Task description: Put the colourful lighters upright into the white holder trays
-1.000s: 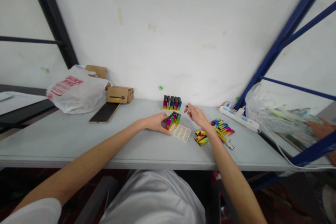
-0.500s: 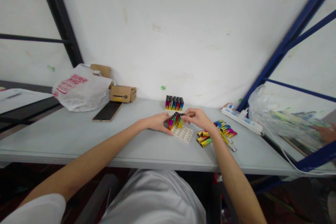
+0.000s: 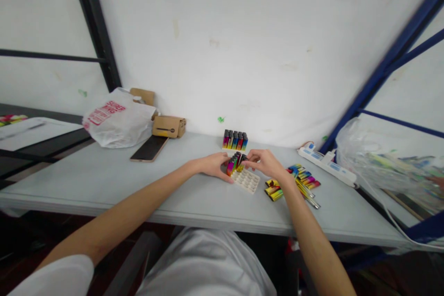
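Observation:
A white tray [image 3: 247,181] with rows of round holes lies on the grey table [image 3: 104,180], partly filled with upright rainbow-coloured lighters [image 3: 234,163]. My left hand [image 3: 212,165] rests curled against the tray's left side, touching it. My right hand [image 3: 264,162] pinches a lighter at the tray's far end, fingers closed on it. Loose lighters [image 3: 300,177] lie in a pile to the right of my right hand. A filled block of lighters [image 3: 235,140] stands behind the tray by the wall.
A white plastic bag [image 3: 116,119], a small cardboard box [image 3: 169,126] and a dark phone [image 3: 150,148] sit at the back left. A white power strip [image 3: 327,164] lies at the back right beside a clear bag [image 3: 385,166] of goods. Blue frame bars rise on the right.
My right hand came in from the right with a lighter and now holds it at the row in the tray. The view shifted slightly; my left hand stayed at the tray.

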Demonstrator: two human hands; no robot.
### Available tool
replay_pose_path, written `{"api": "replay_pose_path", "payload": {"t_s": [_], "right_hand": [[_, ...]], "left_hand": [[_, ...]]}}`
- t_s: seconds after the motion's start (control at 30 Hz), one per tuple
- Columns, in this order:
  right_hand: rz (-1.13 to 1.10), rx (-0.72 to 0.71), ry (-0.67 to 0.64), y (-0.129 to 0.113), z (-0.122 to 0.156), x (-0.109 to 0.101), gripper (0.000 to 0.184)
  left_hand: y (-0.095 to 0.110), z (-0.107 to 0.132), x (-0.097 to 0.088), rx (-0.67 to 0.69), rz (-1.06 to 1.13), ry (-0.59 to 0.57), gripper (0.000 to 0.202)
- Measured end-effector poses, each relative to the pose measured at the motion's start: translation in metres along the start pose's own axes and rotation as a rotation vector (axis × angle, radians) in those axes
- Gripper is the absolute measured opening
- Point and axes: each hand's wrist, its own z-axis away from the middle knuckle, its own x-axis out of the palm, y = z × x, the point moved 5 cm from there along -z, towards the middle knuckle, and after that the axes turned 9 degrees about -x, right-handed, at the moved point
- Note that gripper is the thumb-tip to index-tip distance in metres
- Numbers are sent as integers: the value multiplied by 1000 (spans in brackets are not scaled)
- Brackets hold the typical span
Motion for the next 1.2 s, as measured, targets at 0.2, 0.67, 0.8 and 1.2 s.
{"api": "replay_pose_path", "payload": {"t_s": [0.2, 0.67, 0.8, 1.2], "right_hand": [[9, -26, -68, 2, 0, -2, 42], [158, -17, -48, -2, -2, -2, 37], [177, 21, -57, 2, -6, 4, 40], [286, 348, -179, 35, 33, -49, 40]], "left_hand": [[-2, -1, 3, -3, -10, 7, 70], [0, 0, 1, -24, -3, -2, 72], [0, -1, 1, -26, -8, 1, 74], [0, -1, 0, -11, 0, -9, 75]]}}
